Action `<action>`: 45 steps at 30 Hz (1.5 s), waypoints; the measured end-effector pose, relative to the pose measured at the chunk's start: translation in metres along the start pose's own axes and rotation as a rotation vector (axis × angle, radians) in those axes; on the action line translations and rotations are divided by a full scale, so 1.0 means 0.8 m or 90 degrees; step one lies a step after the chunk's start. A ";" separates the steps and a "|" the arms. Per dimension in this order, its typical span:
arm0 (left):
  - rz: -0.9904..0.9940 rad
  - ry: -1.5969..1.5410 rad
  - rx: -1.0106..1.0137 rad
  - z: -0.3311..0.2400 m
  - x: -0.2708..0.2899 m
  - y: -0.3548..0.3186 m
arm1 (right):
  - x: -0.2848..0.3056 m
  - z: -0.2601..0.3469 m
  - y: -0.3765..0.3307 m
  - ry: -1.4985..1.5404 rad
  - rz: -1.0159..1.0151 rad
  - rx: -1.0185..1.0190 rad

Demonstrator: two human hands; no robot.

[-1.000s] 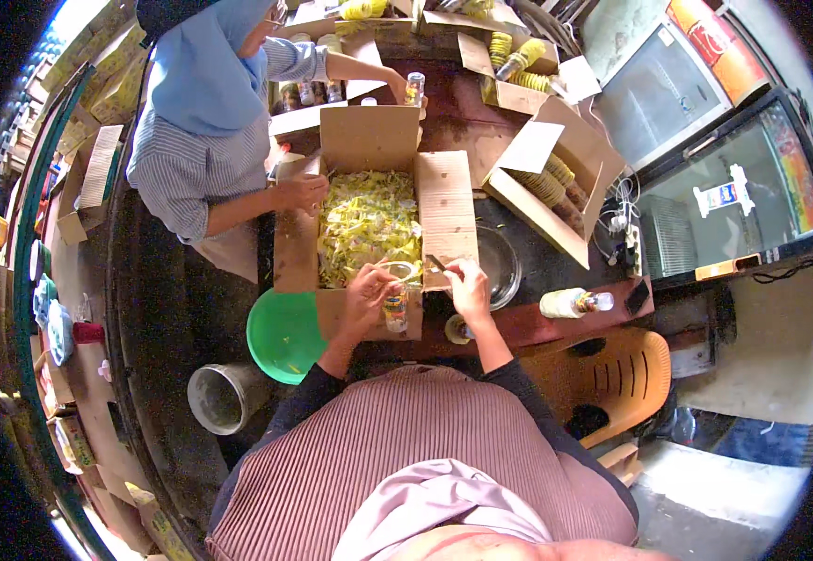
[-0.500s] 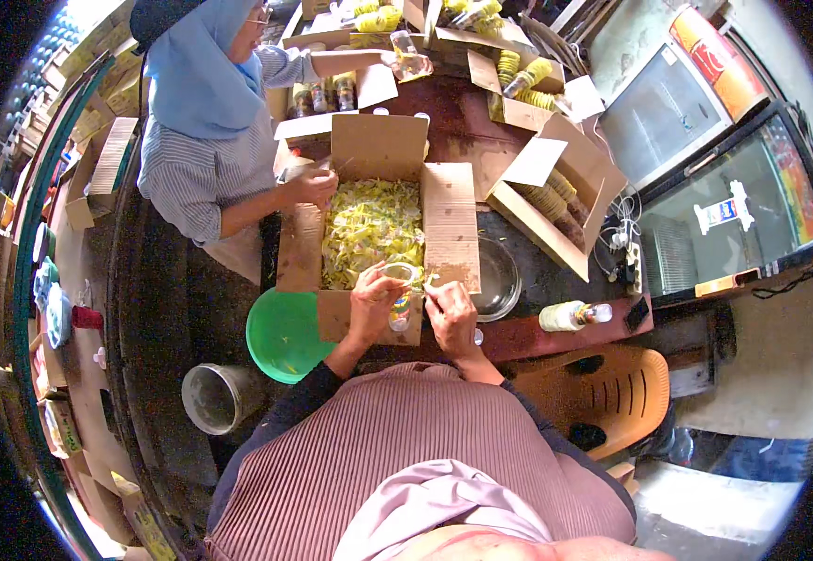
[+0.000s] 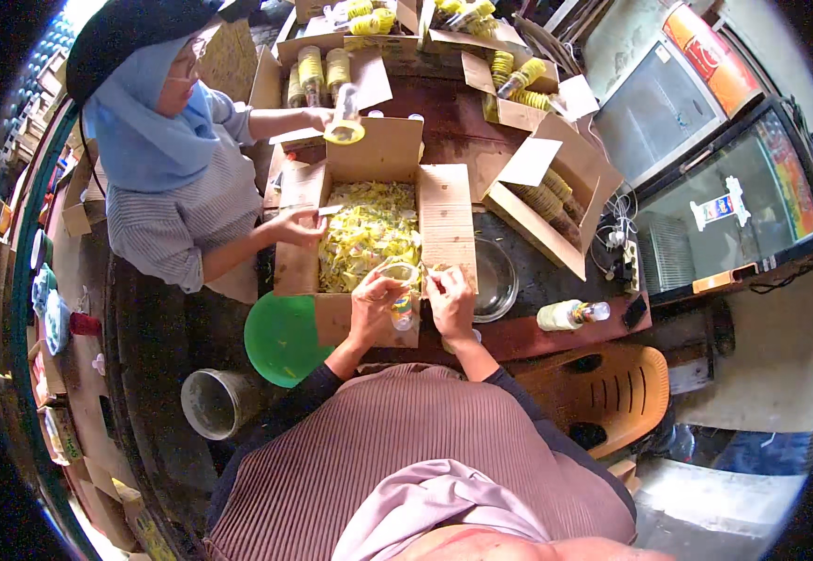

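Before me an open cardboard box [image 3: 448,224] holds a heap of small yellow and pale pieces [image 3: 369,224]; their kind is too small to tell. Over its near edge my left hand [image 3: 374,307] is closed around a clear plastic jar [image 3: 402,313] with a coloured label, its round open rim tilted up. Close by the rim on the right, my right hand [image 3: 451,297] has thumb and fingers pinched together. What they hold, if anything, cannot be made out. At the left a co-worker holds a clear cup [image 3: 344,126] with a yellow bottom end, and a small whitish piece over the box.
Right of the box sits a clear round bowl [image 3: 495,279]; farther right lies a bottle [image 3: 572,315]. A green basin [image 3: 280,341] and a grey bucket [image 3: 212,404] stand at the left. Cartons of yellow-banded jars [image 3: 551,196] line the far side. An orange chair [image 3: 612,397] is nearby.
The co-worker leans left, and the cup has come nearer and leftward, its yellow end now facing down. A whitish piece shows in the co-worker's other hand. My hands stay nearly in place.
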State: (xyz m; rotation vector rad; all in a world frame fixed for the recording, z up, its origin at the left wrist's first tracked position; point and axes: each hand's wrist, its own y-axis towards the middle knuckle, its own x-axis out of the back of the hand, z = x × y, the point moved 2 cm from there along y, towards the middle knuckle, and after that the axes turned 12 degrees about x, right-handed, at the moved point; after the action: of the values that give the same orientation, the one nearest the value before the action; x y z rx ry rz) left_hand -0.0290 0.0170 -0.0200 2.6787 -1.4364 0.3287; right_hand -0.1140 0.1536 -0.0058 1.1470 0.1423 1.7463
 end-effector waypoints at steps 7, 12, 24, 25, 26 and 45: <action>0.047 -0.091 0.006 0.007 0.004 0.004 | 0.007 0.021 -0.007 -0.032 0.034 0.114; 0.028 -0.111 0.005 0.020 0.005 0.011 | -0.012 0.011 -0.004 -0.032 0.078 0.084; 0.125 -0.281 0.017 0.047 0.001 0.020 | 0.007 0.003 -0.004 0.030 -0.029 -0.027; 0.120 -0.252 0.016 0.046 0.003 0.019 | 0.012 0.011 -0.005 -0.009 -0.009 0.011; 0.122 -0.251 0.017 0.045 0.003 0.020 | 0.015 0.021 -0.005 -0.037 -0.021 0.087; 0.163 -0.217 -0.020 0.031 0.005 0.016 | -0.029 -0.085 -0.010 -0.031 0.105 -0.132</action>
State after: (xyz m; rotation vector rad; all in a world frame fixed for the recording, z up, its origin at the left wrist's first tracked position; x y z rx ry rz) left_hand -0.0339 0.0027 -0.0434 2.6186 -1.8643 -0.1450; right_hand -0.1585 0.1661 -0.0619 1.0714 -0.1645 1.8279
